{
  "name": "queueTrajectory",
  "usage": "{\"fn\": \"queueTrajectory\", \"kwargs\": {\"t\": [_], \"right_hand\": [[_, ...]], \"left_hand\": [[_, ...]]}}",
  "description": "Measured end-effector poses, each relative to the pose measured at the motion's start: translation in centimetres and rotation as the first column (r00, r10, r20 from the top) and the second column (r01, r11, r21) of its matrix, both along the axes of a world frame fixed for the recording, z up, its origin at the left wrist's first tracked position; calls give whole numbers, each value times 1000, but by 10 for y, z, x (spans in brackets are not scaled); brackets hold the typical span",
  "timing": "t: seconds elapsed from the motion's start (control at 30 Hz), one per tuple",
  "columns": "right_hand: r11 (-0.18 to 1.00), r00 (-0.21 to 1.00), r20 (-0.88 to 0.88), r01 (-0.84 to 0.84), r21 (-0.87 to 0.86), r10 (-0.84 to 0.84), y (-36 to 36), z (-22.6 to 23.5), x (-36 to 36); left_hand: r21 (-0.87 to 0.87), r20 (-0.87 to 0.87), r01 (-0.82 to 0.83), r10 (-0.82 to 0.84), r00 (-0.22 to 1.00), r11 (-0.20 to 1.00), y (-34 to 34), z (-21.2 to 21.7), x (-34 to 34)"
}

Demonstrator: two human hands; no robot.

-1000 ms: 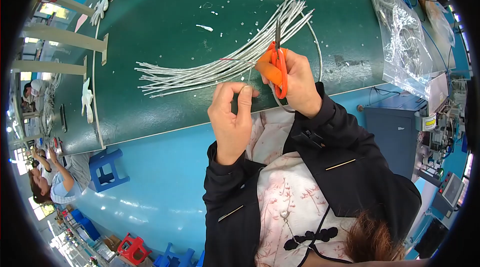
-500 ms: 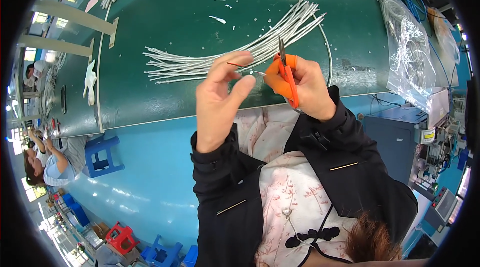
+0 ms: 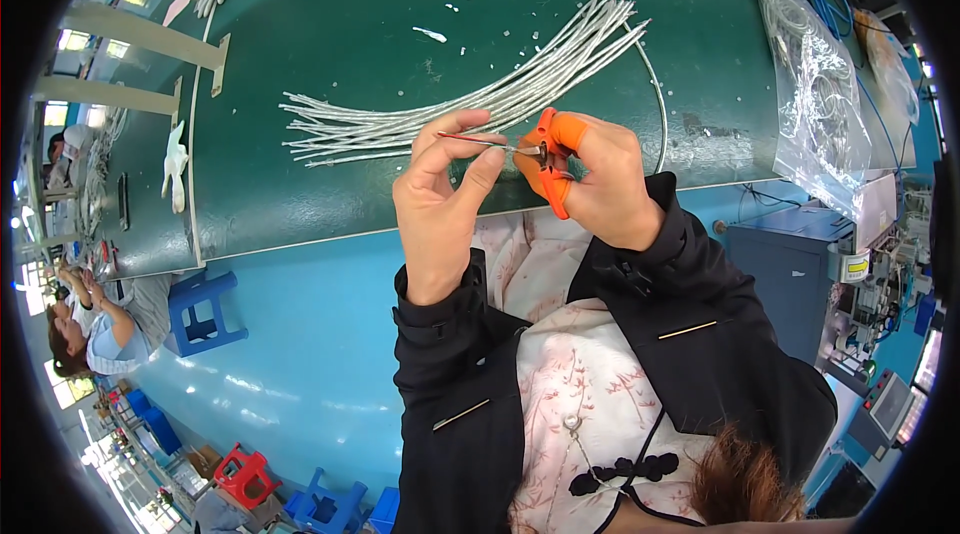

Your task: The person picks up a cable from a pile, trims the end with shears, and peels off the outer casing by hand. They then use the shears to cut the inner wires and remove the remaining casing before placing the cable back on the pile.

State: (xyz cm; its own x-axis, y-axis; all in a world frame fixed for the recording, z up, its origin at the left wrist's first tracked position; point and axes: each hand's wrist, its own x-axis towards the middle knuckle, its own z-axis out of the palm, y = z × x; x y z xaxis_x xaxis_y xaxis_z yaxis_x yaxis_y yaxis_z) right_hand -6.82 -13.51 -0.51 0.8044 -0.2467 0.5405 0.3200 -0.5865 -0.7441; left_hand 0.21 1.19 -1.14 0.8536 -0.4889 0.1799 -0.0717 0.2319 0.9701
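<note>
My left hand [image 3: 440, 196] pinches the stripped end of a cable [image 3: 483, 141] between thumb and fingers, its red inner wire pointing left. My right hand [image 3: 610, 176], with orange covers on some fingers, is closed around orange-handled scissors [image 3: 551, 196]. Their dark blades, seen nearly end-on, are at the cable just right of my left fingertips. Whether they cut into it I cannot tell. Behind my hands a bundle of white-grey cables [image 3: 520, 86] lies across the green table; one cable [image 3: 655, 84] curves from its right end toward my right hand.
White scraps [image 3: 430, 35] are scattered on the green table [image 3: 330, 34]. A clear bag of coiled cables [image 3: 815, 94] lies at the right edge. White gloves [image 3: 175, 169] lie at the left. A co-worker [image 3: 105, 319] sits farther left, near a blue stool [image 3: 205, 314].
The scissors have turned from blades pointing up to blades at the cable. My left thumb and fingers have closed on the stripped end, and the hands are closer together.
</note>
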Motion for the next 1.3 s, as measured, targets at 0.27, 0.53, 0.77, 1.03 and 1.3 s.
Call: {"fn": "queueTrajectory", "kwargs": {"t": [0.27,0.53,0.77,1.03,1.3], "right_hand": [[915,962,267,154,-373,-53,4,-4,4],[931,974,225,88,-355,-6,6,-3,4],[931,963,269,79,-357,22,3,-10,6],[893,960,279,105,-437,24,8,-13,2],[871,961,277,155,-467,-22,11,-16,5]], "left_hand": [[-39,-176,-22,15,984,999,1,1,0],[153,92,-46,33,995,987,9,7,4],[80,79,-19,12,997,997,5,0,7],[-114,-438,-89,30,899,989,-3,-1,-5],[-147,-307,-173,121,944,974,-11,-3,-12]]}}
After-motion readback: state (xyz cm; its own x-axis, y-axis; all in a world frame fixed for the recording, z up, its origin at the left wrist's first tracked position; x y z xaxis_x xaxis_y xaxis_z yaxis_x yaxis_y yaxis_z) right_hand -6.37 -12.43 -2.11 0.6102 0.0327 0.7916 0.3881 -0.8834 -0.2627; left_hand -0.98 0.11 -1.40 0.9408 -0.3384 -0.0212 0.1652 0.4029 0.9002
